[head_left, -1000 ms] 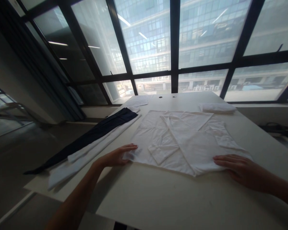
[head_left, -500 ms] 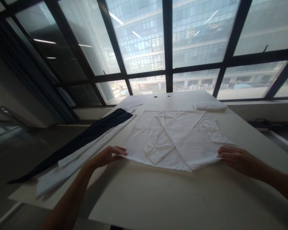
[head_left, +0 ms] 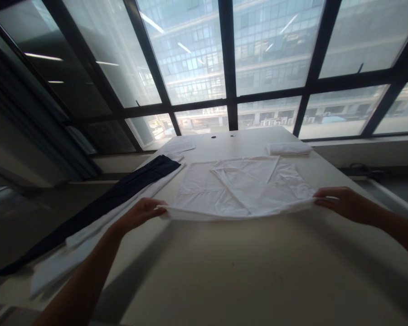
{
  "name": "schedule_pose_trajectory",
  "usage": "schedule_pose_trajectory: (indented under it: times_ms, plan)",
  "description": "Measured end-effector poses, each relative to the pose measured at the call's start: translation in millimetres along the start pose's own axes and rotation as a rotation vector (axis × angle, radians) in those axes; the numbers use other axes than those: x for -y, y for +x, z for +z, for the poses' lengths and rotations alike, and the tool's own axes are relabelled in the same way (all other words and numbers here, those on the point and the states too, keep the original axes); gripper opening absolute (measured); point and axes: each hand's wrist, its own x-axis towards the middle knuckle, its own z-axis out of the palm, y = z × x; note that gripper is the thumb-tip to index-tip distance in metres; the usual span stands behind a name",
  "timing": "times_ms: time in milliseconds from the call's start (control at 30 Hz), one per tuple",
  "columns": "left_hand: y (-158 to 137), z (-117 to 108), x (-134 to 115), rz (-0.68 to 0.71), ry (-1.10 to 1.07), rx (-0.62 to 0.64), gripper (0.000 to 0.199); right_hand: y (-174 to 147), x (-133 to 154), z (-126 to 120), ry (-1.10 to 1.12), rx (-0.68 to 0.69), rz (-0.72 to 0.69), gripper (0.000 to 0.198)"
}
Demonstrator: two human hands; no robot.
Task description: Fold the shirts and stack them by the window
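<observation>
A white shirt (head_left: 238, 183) lies spread on the white table, its sleeves folded inward across the body. My left hand (head_left: 144, 212) pinches the near left corner of its edge. At the near right corner, the fingers of my right hand (head_left: 336, 203) are closed on the same edge. Between both hands the near edge is raised off the tabletop and sags slightly in the middle. The far part of the shirt still rests flat.
Dark trousers (head_left: 136, 185) and white garments (head_left: 98, 235) lie along the table's left side, some hanging over its edge. A folded white cloth (head_left: 289, 149) sits at the far right, and another white cloth (head_left: 177, 145) at the far left. Tall windows stand behind the table (head_left: 224, 271).
Both hands have lifted the shirt's near edge off the table and moved it slightly away from me. The view has shifted a little to the right.
</observation>
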Motion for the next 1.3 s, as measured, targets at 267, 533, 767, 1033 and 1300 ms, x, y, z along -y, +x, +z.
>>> schedule_pose_trajectory:
  times_ms: [267, 533, 767, 1033, 1300]
  plan:
    - [63.4, 4.6, 17.2, -0.023, -0.015, -0.269, 0.05, 68.6, -28.7, 10.8, -0.2, 0.186, -0.028, 0.041]
    - [105.0, 39.0, 60.9, -0.06, 0.393, -0.38, 0.049, 85.9, -37.7, 47.0, -0.593, 0.314, -0.061, 0.021]
    - [98.3, 47.7, 72.8, -0.063, 0.565, -0.356, 0.043, 68.1, -50.6, 50.9, -0.606, 0.271, -0.016, 0.026]
    - [95.9, 46.2, 73.4, -0.127, 0.594, -0.347, 0.041, 66.4, -52.2, 59.7, -0.609, 0.18, 0.024, 0.024]
    - [99.4, 40.4, 79.6, -0.171, 0.534, -0.376, 0.041, 64.0, -56.5, 62.8, -0.525, 0.019, 0.021, 0.026]
